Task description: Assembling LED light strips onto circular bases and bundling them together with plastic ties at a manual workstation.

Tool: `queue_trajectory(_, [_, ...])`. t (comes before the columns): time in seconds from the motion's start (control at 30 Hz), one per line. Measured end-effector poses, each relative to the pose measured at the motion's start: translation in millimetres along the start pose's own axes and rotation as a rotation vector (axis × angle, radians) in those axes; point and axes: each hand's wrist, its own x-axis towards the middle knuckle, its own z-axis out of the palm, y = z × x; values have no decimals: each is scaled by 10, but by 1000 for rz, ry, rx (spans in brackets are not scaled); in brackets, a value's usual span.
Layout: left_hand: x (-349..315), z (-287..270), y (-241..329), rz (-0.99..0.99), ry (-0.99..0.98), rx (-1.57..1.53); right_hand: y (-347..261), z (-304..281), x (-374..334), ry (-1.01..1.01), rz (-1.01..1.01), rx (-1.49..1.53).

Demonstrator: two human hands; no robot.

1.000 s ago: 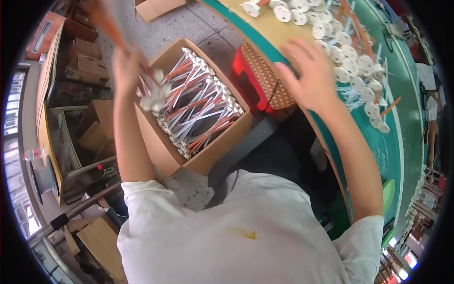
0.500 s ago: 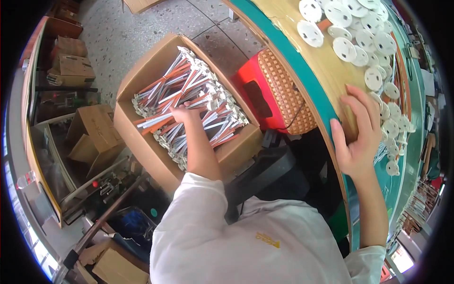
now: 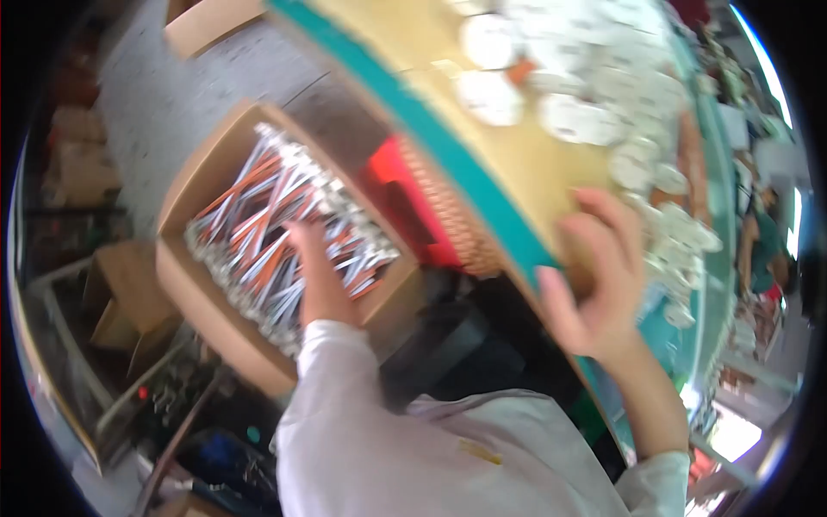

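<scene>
Left hand [image 3: 301, 237]: low over the middle of the box, at the sticks [image 3: 250, 233]; its fingers are too blurred to tell whether they grasp any
Right hand [image 3: 603, 297]: just past 3 o'clock, by the near edge of the desk; fingers bowed and parted, nothing seen between them, so they look released
Sticks: inside the box, 9 o'clock of the view; thin orange and white shafts crossing in a loose heap, white heads massed along two opposite sides; probably light, fairly stiff, a little slippery and apt to snag; best held in mid-shaft, clear of the heads
Box [image 3: 207, 168]: brown cardboard, top uncovered, likely to give if leaned on
Discs [image 3: 488, 96]: flat, white, heaped between 1 and 2 o'clock; probably light and easily slid; best pinched at the rim
Desk [image 3: 474, 177]: tan top, green border, sweeping from 12 to 4 o'clock
Gap: red thing [image 3: 435, 220] beside woven piece [image 3: 469, 246], between box and desk
Room: grey floor [image 3: 172, 112] at 10 o'clock; carton [image 3: 215, 26] near 11
</scene>
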Motion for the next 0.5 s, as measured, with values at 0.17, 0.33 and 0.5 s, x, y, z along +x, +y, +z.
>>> queue_trajectory(0.17, [-480,-519,-77,-181,-623,-1209,-34,21,-26,126,-8,66])
queue_trajectory(0.33, [-3099,-1637,1146,1136,-49,-679,56,-31,-184,272,-3,24])
queue_trajectory(0.5, [-5079,-2514,1702,2001,-91,-1101,123,-228,-308,220,-46,-101])
